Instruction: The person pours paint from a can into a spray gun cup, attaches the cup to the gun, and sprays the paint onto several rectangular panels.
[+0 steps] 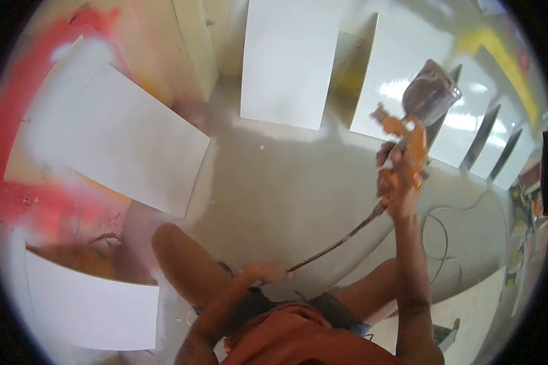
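Observation:
My right hand (403, 185) is wrapped round an orange spray gun (416, 149) raised at the right. On top of the gun sits a smeared, paint-stained cup (431, 94). A dark air hose (341, 240) runs from the gun's handle down toward my lap. There my left hand (265, 272) is closed round the hose, slightly blurred. Beyond the gun stands a glossy white panel (389, 73), apart from it. Another white panel (289, 61) stands upright straight ahead.
At the left a white panel (146, 134) leans against a wall with red overspray (18, 146). A further panel (91, 304) stands at lower left. Several more panels (463, 115) line the right side. Loose hose loops (444, 243) lie on the grey floor (268, 194) at right.

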Demonstrator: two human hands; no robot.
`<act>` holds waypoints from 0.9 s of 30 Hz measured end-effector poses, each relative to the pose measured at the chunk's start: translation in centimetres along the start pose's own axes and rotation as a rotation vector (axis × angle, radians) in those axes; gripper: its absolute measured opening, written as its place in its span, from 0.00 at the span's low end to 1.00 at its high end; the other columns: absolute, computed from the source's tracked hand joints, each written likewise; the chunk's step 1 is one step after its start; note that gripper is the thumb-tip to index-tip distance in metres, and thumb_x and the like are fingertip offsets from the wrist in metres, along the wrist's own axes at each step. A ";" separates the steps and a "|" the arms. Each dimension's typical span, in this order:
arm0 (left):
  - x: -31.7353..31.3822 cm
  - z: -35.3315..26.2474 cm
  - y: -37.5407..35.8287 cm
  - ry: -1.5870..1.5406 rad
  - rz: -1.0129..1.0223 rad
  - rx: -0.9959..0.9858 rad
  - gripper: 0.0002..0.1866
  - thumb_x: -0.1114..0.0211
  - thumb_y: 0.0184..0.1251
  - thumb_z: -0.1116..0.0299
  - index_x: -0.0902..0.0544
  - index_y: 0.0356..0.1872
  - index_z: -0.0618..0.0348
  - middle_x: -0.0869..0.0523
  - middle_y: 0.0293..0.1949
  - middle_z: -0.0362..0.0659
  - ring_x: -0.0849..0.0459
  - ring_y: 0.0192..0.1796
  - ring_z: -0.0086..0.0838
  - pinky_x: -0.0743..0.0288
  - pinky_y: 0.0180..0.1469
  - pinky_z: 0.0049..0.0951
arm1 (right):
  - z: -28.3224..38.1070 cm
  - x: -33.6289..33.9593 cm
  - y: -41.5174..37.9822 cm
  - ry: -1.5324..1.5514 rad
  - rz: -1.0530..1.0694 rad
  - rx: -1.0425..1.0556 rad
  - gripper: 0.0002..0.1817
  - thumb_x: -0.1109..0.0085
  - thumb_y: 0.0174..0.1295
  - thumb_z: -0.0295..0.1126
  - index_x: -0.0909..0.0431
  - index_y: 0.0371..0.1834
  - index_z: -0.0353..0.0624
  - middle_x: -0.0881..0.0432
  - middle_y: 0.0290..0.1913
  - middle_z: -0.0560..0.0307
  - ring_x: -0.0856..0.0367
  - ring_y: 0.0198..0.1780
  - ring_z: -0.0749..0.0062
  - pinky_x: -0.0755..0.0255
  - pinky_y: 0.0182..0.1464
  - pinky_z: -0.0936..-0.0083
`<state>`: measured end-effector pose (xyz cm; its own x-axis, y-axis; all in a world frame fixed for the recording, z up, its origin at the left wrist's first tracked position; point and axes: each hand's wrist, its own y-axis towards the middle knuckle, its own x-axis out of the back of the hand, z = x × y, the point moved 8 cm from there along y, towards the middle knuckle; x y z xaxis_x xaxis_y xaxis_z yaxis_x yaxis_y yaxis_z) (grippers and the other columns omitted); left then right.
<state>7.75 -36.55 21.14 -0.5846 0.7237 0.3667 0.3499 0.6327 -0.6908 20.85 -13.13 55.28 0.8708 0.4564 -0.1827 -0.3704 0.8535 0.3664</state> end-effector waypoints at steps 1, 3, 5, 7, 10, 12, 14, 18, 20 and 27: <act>-3.6 3.1 2.0 0.065 -0.042 -0.043 0.34 0.47 0.73 0.43 0.31 0.70 0.60 0.30 0.70 0.57 0.32 0.71 0.51 0.39 0.72 0.46 | -0.1 -1.1 1.1 -0.015 -0.012 -0.006 0.23 0.45 0.69 0.53 0.29 0.51 0.45 0.25 0.36 0.57 0.41 0.15 0.89 0.48 0.13 0.91; -5.7 5.8 3.0 0.139 -0.072 -0.096 0.32 0.47 0.73 0.46 0.29 0.68 0.60 0.27 0.68 0.55 0.29 0.69 0.51 0.36 0.70 0.47 | -2.4 -3.5 2.9 -0.139 -0.063 -0.165 0.21 0.45 0.70 0.51 0.29 0.52 0.46 0.25 0.37 0.58 0.40 0.17 0.90 0.45 0.15 0.92; -4.5 5.0 1.4 0.069 0.058 0.045 0.28 0.46 0.72 0.50 0.25 0.65 0.59 0.21 0.63 0.54 0.23 0.64 0.50 0.30 0.63 0.48 | -8.3 -4.4 4.1 -0.230 -0.046 -0.211 0.21 0.42 0.69 0.51 0.27 0.52 0.47 0.24 0.36 0.62 0.40 0.19 0.91 0.44 0.16 0.93; -6.0 7.0 3.5 0.158 0.089 -0.103 0.26 0.46 0.71 0.52 0.24 0.64 0.57 0.19 0.61 0.54 0.21 0.62 0.49 0.28 0.62 0.48 | -14.3 -6.2 4.3 -0.145 -0.053 -0.263 0.18 0.40 0.68 0.50 0.24 0.48 0.49 0.24 0.36 0.67 0.40 0.19 0.93 0.46 0.14 0.90; -5.5 7.0 4.0 0.204 0.238 -0.115 0.25 0.47 0.71 0.56 0.24 0.64 0.55 0.19 0.60 0.54 0.20 0.61 0.48 0.27 0.61 0.47 | -21.8 -10.1 4.0 -0.212 -0.055 -0.466 0.15 0.40 0.68 0.48 0.25 0.45 0.49 0.24 0.28 0.67 0.39 0.16 0.87 0.43 0.15 0.84; -6.6 6.6 2.2 0.164 0.389 0.010 0.25 0.48 0.71 0.57 0.24 0.65 0.55 0.20 0.62 0.54 0.20 0.62 0.47 0.28 0.61 0.46 | -26.3 -11.0 3.9 -0.251 -0.066 -0.538 0.16 0.39 0.67 0.48 0.25 0.42 0.49 0.25 0.27 0.67 0.40 0.15 0.86 0.43 0.15 0.83; -6.1 5.8 1.7 0.107 0.257 -0.050 0.23 0.49 0.71 0.60 0.22 0.62 0.59 0.18 0.60 0.55 0.18 0.59 0.49 0.26 0.59 0.47 | -28.3 -12.1 4.7 -0.248 -0.140 -0.570 0.17 0.37 0.65 0.51 0.24 0.37 0.49 0.26 0.26 0.67 0.41 0.14 0.85 0.42 0.15 0.81; -8.7 5.8 4.3 0.204 0.008 -0.506 0.22 0.49 0.70 0.61 0.18 0.56 0.63 0.16 0.55 0.56 0.16 0.54 0.50 0.25 0.56 0.48 | -31.2 -11.8 5.8 -0.363 -0.221 -0.669 0.13 0.41 0.68 0.45 0.26 0.38 0.48 0.24 0.27 0.67 0.42 0.12 0.87 0.49 0.11 0.84; -6.5 6.7 2.7 0.137 0.159 -0.242 0.20 0.50 0.70 0.62 0.15 0.50 0.63 0.14 0.51 0.58 0.14 0.49 0.51 0.24 0.53 0.49 | -29.6 -12.8 6.5 -0.229 -0.207 -0.525 0.13 0.41 0.69 0.46 0.26 0.36 0.49 0.25 0.26 0.68 0.41 0.13 0.87 0.48 0.12 0.84; -3.5 7.4 2.3 0.211 0.296 -0.219 0.20 0.51 0.74 0.58 0.17 0.49 0.63 0.12 0.42 0.55 0.14 0.41 0.48 0.23 0.44 0.49 | -29.9 -11.9 6.3 -0.282 -0.115 -0.535 0.17 0.37 0.66 0.50 0.23 0.41 0.48 0.24 0.27 0.69 0.39 0.15 0.88 0.46 0.15 0.84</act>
<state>5.19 -39.68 13.72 -0.2812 0.9091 0.3075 0.6409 0.4164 -0.6449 -1.55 -5.66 32.54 0.9397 0.3320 0.0814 -0.3161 0.9346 -0.1631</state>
